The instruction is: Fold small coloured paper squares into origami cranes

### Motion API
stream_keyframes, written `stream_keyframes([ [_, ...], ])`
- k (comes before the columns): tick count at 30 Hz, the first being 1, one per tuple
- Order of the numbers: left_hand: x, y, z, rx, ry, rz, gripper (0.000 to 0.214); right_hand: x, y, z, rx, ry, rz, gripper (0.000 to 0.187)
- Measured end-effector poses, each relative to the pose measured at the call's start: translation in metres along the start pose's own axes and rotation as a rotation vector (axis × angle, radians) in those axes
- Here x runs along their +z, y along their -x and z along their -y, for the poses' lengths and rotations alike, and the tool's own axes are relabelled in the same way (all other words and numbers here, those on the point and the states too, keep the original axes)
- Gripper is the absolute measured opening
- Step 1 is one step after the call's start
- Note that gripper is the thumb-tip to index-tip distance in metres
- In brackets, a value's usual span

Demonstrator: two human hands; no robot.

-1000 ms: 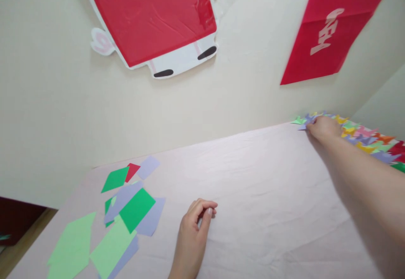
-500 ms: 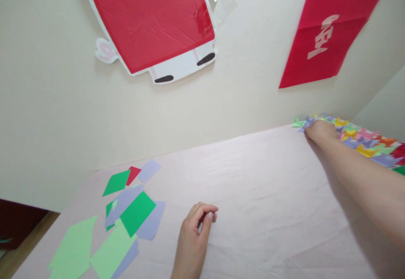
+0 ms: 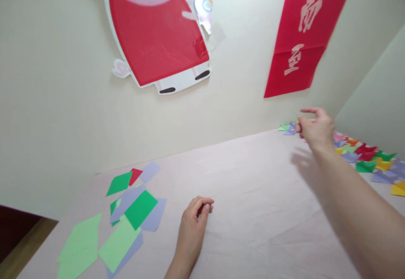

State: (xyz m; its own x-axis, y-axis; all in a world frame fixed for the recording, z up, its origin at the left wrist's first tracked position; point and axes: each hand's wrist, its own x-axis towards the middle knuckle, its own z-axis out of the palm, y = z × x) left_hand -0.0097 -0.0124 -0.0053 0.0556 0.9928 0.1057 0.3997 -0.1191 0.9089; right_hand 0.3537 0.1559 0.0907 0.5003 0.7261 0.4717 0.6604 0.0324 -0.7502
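My right hand (image 3: 316, 129) is raised over the far right of the table, index finger stretched out and apart from the thumb, with nothing in it. Just left of it stand a light green folded paper figure (image 3: 283, 127) and a lavender folded paper figure (image 3: 290, 128); the hand hides part of the row. My left hand (image 3: 195, 220) rests on the pale tablecloth (image 3: 240, 186), fingers curled and thumb against the index finger, nothing visible between them. Loose paper sheets lie to its left, among them a dark green sheet (image 3: 141, 209) and a light green sheet (image 3: 119, 244).
Several more folded paper figures (image 3: 367, 150) in mixed colours line the right edge. A small red sheet (image 3: 135, 176) and a lavender sheet (image 3: 150, 172) lie near the wall (image 3: 234, 114). On the wall hang a cartoon cutout (image 3: 158, 42) and a red banner (image 3: 297, 38).
My right hand has lifted off the folded paper figures and its fingers have parted. My left hand stays almost as it was. The view has tilted up and turned right.
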Motion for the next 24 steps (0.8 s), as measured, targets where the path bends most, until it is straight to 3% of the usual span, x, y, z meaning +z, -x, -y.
stream_keyframes([
  [3, 0.003, 0.0, -0.003, 0.055, -0.067, -0.031, 0.02, 0.017, 0.081, 0.029, -0.054, -0.103, 0.206, 0.032],
  [7, 0.006, 0.005, -0.008, 0.142, -0.221, -0.079, 0.019, 0.042, 0.195, 0.062, -0.249, -0.263, 0.699, 0.032],
  [11, -0.008, 0.017, -0.007, 0.122, -0.334, -0.182, 0.024, 0.046, 0.264, 0.078, -0.339, -0.319, 1.003, 0.031],
  [14, -0.039, 0.026, 0.003, 0.055, -0.434, -0.312, 0.027, 0.045, 0.28, 0.077, -0.302, -0.34, 1.029, 0.026],
  [17, -0.082, 0.033, 0.019, -0.042, -0.546, -0.403, 0.028, 0.046, 0.28, 0.074, -0.272, -0.364, 1.028, 0.024],
  [21, -0.131, 0.042, 0.038, -0.154, -0.686, -0.423, 0.044, 0.048, 0.277, 0.072, -0.231, -0.403, 1.024, 0.025],
  [24, -0.149, 0.048, 0.045, -0.204, -0.766, -0.404, 0.049, 0.048, 0.277, 0.073, -0.23, -0.399, 1.035, 0.023],
])
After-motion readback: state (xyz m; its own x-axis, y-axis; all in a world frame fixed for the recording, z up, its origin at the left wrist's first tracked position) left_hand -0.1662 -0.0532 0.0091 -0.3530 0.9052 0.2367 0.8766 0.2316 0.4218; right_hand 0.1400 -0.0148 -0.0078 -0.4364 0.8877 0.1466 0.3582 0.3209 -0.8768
